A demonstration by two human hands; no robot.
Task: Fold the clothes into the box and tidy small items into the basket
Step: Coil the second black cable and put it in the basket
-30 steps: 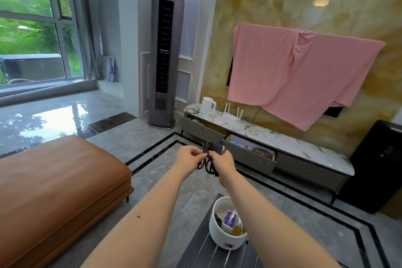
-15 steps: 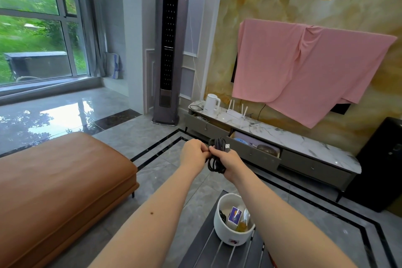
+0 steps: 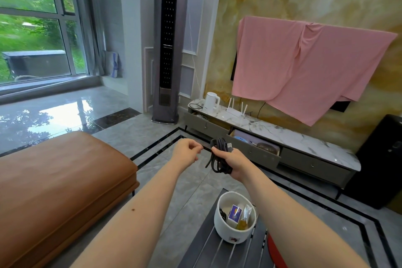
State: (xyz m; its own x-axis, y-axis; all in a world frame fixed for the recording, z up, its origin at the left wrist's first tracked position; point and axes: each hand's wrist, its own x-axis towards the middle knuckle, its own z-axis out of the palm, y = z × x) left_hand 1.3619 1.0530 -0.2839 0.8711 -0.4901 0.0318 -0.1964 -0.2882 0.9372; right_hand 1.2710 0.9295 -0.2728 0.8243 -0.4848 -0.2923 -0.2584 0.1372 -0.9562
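Cable [image 3: 218, 156] coiled in right hand [image 3: 233, 162], left hand [image 3: 187, 152] pinched near-closed at nine o'clock, apparently empty; next, likely drop into basket [image 3: 233, 231] at six.

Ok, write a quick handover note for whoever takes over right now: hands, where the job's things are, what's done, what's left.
Right hand: grip around the coiled black cable, USB plug sticking up, held in the air above and beyond the white basket.
Left hand: fingers curled, pinching a loose strand that runs to the coil.
Basket: on the dark slatted table, already holding a blue box, a clear packet and other small items.
Done: some small items are in the basket.
Left: lower the cable into the basket. Neither clothes to fold nor the box are identifiable in view; a pink cloth hangs over the wall screen.
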